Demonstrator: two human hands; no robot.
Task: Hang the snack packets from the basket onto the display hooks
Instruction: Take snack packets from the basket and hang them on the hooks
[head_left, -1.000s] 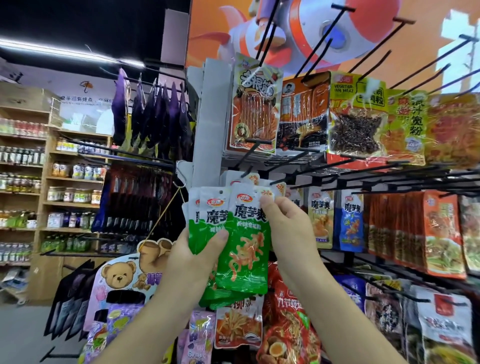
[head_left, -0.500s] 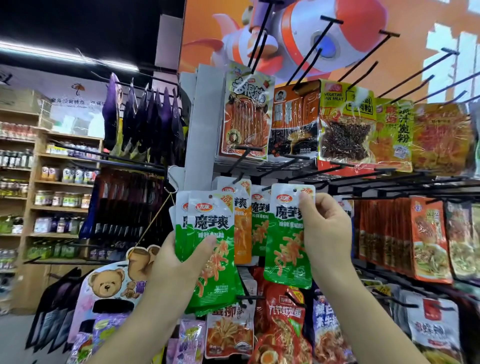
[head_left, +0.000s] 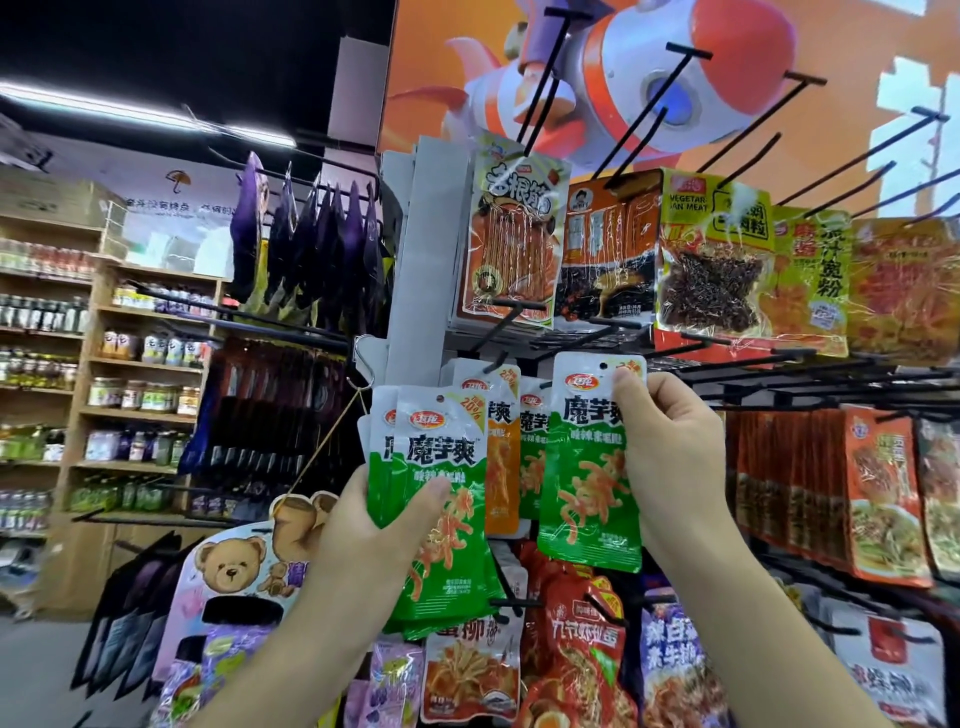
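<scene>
Shop interior. Dark ceiling upper left, one bright strip light across it. Wooden shelf unit along the left edge, stocked with jars and bottles. Orange rocket mural fills the upper right wall. Grey floor lower left.

the shop is bright and evenly lit, mostly from a long strip light glowing white against a black ceiling, so shadows among the racks are soft. glare streaks the clear wrappers along the top row, worst on the vegetarian meat packet, while the green packets gripped in the left hand and right hand read sharp. the wooden shelves far left go soft and smeary, pale patches on the orange poster are blown out, and the wide lens fans the black hooks and stretches the corners.
</scene>
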